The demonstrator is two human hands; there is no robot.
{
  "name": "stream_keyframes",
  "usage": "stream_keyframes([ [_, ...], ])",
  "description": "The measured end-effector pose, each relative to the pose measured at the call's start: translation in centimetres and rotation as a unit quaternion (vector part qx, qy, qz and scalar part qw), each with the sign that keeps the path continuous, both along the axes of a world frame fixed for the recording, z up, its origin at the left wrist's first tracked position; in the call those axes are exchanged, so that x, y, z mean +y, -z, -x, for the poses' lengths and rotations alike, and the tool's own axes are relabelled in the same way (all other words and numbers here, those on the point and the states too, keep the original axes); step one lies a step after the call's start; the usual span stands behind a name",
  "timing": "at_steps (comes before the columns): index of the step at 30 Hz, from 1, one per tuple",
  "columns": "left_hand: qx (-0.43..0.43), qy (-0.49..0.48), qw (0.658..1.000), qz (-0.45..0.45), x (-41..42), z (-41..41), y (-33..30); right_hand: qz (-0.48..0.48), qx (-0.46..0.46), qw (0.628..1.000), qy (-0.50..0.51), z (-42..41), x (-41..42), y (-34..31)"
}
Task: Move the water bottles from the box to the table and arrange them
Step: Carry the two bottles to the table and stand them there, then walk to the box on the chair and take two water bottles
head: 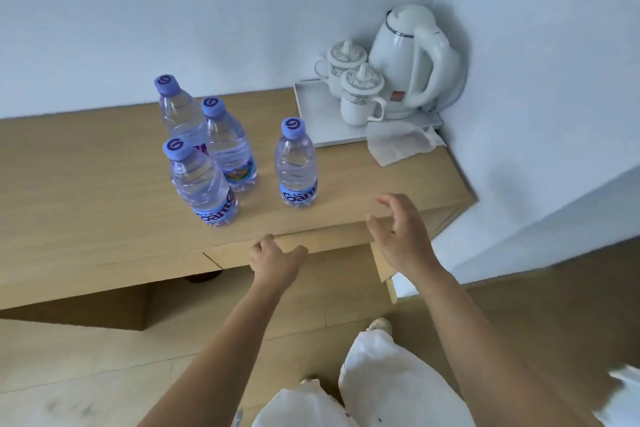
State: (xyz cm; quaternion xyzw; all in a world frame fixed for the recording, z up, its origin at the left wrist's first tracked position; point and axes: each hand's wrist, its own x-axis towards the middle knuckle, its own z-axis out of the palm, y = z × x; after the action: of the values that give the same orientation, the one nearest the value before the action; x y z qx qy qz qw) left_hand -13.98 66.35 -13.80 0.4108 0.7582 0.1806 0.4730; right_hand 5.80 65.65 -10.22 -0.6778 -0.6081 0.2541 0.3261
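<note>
Several clear water bottles with purple caps stand upright on the wooden table (86, 184). Three cluster at the left: a back bottle (175, 107), a middle bottle (228, 146) and a front bottle (201, 184). A fourth bottle (296, 165) stands alone to their right. My left hand (275, 260) hovers at the table's front edge with loosely curled fingers, holding nothing. My right hand (401, 230) is spread open over the front edge, right of the lone bottle, touching nothing. No box is in view.
At the back right corner a white tray (311, 121) carries a white electric kettle (412, 59) and two lidded mugs (360, 97). A crumpled tissue (398, 146) lies before the tray. White walls close the back and right. My legs stand on the wooden floor below.
</note>
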Motion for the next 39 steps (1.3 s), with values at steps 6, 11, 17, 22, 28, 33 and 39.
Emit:
stream_keyframes([
  [6, 0.005, 0.254, 0.966, -0.056, -1.3, -10.3, -1.4, 0.091, -0.008, 0.989, 0.116, -8.5, -7.6, 0.4],
  [11, 0.001, 0.447, 0.889, -0.096, -4.3, -20.8, -3.7, 0.122, 0.004, 0.964, 0.238, -17.1, -14.9, -0.4],
  [17, 0.043, 0.586, 0.792, -0.167, -9.7, -34.0, -6.2, 0.128, -0.054, 0.939, 0.316, -27.9, -23.5, -1.5],
  [22, 0.069, 0.62, 0.745, -0.237, -13.4, -44.1, -7.3, 0.174, -0.151, 0.901, 0.368, -36.5, -30.0, -1.9],
  [28, 0.062, 0.647, 0.712, -0.267, -16.9, -53.9, -7.8, 0.198, -0.154, 0.876, 0.412, -44.5, -34.5, -2.4],
  [33, 0.048, 0.68, 0.684, -0.258, -17.3, -61.1, -7.8, 0.198, -0.146, 0.865, 0.438, -49.8, -35.3, -2.4],
  [39, 0.029, 0.721, 0.64, -0.265, -15.4, -72.5, -7.4, 0.204, -0.148, 0.848, 0.466, -58.7, -33.2, -1.7],
])
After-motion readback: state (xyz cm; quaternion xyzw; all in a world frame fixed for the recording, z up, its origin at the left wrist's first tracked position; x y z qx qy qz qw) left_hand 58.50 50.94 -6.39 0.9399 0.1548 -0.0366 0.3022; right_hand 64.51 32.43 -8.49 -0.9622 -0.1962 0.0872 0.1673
